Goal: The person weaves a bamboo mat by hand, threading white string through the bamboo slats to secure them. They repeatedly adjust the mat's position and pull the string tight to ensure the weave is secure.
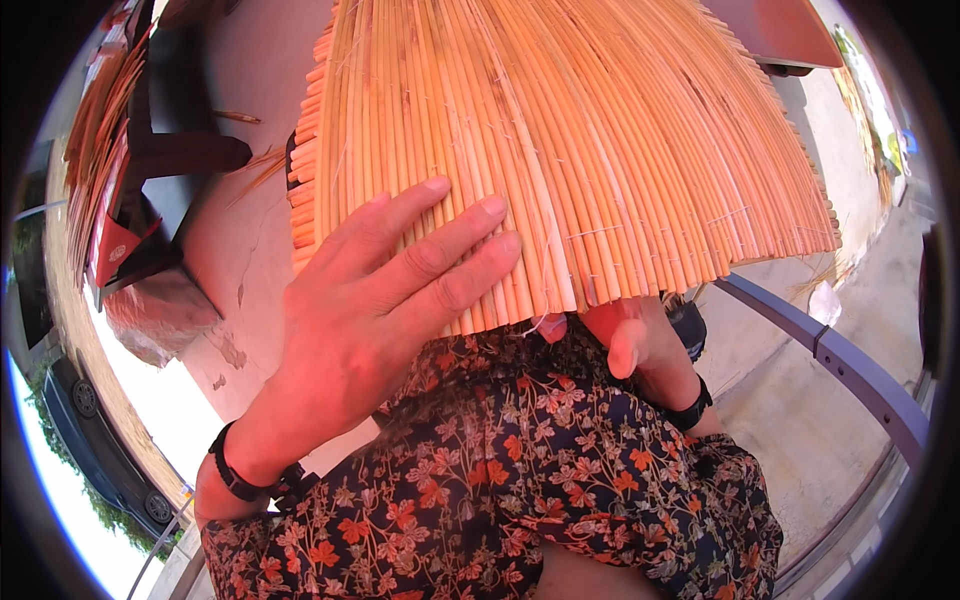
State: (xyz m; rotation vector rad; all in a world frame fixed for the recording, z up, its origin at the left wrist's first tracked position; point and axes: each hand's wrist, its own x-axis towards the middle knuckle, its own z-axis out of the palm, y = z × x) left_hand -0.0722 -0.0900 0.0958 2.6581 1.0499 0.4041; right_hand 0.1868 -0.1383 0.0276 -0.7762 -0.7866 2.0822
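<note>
A mat of straight, straw-coloured reeds (600,150) laid side by side stretches away in front of me. Its near edge hangs over my lap, and thin pale stitches cross the reeds in places. Flat on its top near the left corner rests my left hand (375,265), fingers stretched out and slightly apart. My right hand (640,340) is under the near edge, right of the middle. Its thumb and part of the palm show below the reeds; the other fingers are mostly hidden. A short end of pale thread (535,328) sticks out at the edge between the hands.
A dark curved metal bar (830,350) runs at the right. On the left stand a dark frame (185,155) with a bundle of loose reeds (100,140) and a clear plastic bag (160,315). Reed scraps (240,117) lie on the floor. A car (95,440) is parked far left.
</note>
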